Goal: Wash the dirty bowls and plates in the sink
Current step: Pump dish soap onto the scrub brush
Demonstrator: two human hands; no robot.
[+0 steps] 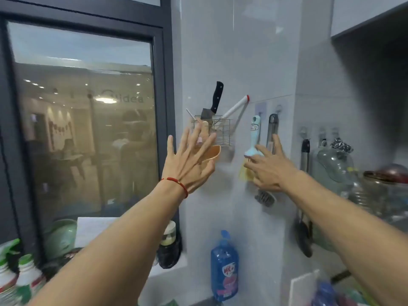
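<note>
Grey wall tiles (254, 51) fill the middle of this kitchen corner, and a small wire rack (223, 133) hangs on them. That rack is the best thing to steer by.

Left of the rack is a dark window (84, 120) with lights shining in the glass. A knife with a black handle (216, 98) stands in the rack, tilted. A white stick with a red tip (236, 109) leans out of it to the right.

Just in front of the rack is the left hand (189, 162), raised with its fingers spread wide and holding nothing. A red string (176, 183) goes round its wrist. An orange scoop (212, 154) peeks out behind its fingers, at the bottom of the rack.

Right of the rack hangs a pale blue brush (255, 135) on a hook. The right hand (270, 171) is at the bottom of that brush with its fingers stretched out, and its fingertips touch the brush head. It does not grip anything.

Further right of the rack hang dark tools (305, 155), and then come glass jars (335, 164).

Below the rack stands a blue soap bottle (224, 268) against the wall.

Bowls, plates and the sink do not show from up here.
</note>
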